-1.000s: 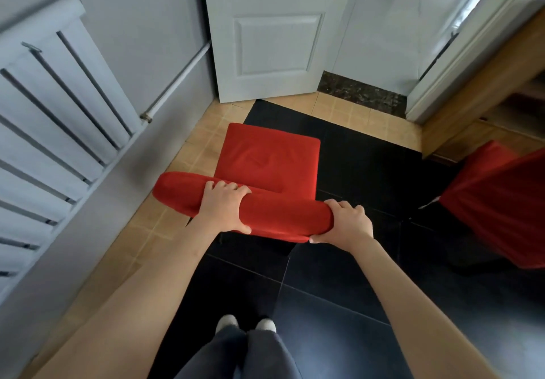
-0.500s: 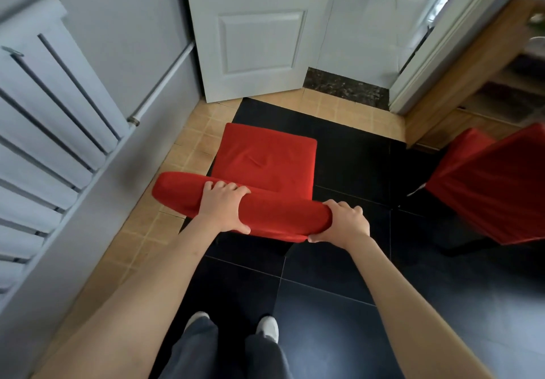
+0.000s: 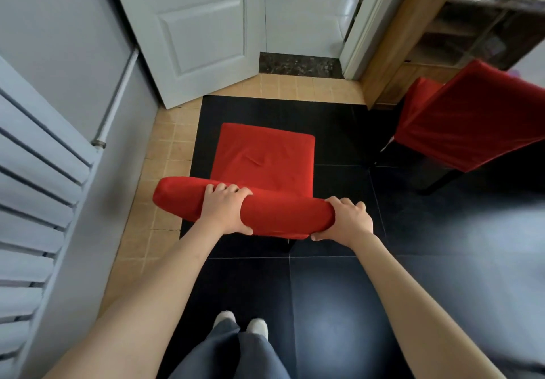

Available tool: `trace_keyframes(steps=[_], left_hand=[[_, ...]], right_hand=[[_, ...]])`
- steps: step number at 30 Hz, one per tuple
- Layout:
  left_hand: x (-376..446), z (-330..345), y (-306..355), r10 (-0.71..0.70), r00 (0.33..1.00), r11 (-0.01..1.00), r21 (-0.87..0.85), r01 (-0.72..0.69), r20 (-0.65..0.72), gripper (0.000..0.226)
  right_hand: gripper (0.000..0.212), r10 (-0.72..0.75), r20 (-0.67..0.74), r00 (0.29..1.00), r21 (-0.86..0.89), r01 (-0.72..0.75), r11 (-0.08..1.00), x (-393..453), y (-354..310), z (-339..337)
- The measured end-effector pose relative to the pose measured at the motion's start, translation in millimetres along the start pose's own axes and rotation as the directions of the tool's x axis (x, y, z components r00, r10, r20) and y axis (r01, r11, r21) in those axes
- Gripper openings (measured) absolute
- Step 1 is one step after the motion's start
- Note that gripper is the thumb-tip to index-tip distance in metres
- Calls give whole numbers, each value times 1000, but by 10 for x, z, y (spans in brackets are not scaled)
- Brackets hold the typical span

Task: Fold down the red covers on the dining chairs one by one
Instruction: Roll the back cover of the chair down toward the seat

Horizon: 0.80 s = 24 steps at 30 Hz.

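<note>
Both hands, left hand (image 3: 225,212) and right hand (image 3: 348,220), grip the near chair's red fabric cover (image 3: 265,210) at its backrest top; the second red-covered chair (image 3: 469,125), right of it, looks untouched.

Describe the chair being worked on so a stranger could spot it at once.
Start at the white door; on the black floor just before it stands a chair in a red cover, its seat facing the door. Unlike the other red chair off to the right, both hands grip its backrest top.

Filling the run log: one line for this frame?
left hand: grips chair top | right hand: grips its right end | second chair: right, untouched
</note>
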<state>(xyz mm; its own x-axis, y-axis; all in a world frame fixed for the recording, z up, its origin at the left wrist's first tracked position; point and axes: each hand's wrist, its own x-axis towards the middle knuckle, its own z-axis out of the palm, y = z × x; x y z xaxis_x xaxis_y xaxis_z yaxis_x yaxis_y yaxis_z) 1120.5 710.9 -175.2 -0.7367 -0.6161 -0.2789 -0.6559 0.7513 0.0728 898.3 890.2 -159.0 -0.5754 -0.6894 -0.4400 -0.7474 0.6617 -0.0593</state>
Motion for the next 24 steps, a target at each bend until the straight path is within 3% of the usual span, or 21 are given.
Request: trace_keyframes(steps=[12, 24], left_hand=[[-101, 32, -51, 39, 999, 999, 18, -39, -20, 94], [-241, 28, -328, 270, 963, 960, 72, -270, 19, 96]], right_hand=[[95, 45, -9, 999, 42, -45, 998, -202, -68, 112], [96, 245, -31, 969, 136, -239, 961, -806, -376, 517]])
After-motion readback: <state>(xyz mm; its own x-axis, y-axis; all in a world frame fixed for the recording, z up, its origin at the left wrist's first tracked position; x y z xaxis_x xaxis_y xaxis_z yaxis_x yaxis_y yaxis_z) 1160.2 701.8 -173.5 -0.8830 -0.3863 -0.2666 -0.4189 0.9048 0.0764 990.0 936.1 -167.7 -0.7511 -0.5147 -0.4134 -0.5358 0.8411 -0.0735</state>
